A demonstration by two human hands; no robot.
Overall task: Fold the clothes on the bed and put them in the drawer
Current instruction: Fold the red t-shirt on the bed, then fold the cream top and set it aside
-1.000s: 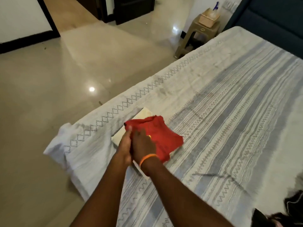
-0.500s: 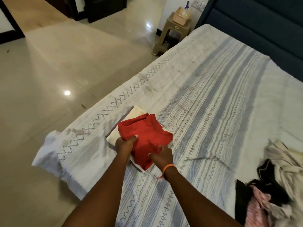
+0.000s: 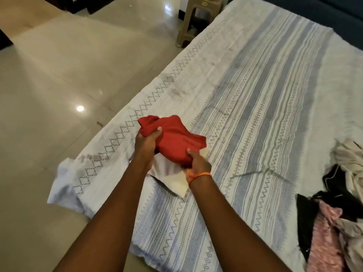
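A folded red garment (image 3: 174, 140) lies on a folded cream cloth (image 3: 172, 177), both raised off the striped bedspread (image 3: 255, 107) near the bed's left edge. My left hand (image 3: 146, 144) grips the red garment's left side, thumb on top. My right hand (image 3: 197, 162), with an orange wrist thread, grips the stack's near right end, fingers under it. A heap of unfolded clothes (image 3: 337, 209), black, pink and beige, lies at the right edge of the bed. No drawer is in view.
A beige plastic stool (image 3: 194, 18) stands on the glossy tiled floor (image 3: 59, 75) by the bed's far corner. A dark blue headboard (image 3: 334, 12) runs along the far right. The bedspread's corner hangs off the bed at the left.
Both hands have closed round the red and cream stack and lifted it off the bedspread; the cream cloth's near corner now hangs down. The view has dropped, showing more of the heap at right.
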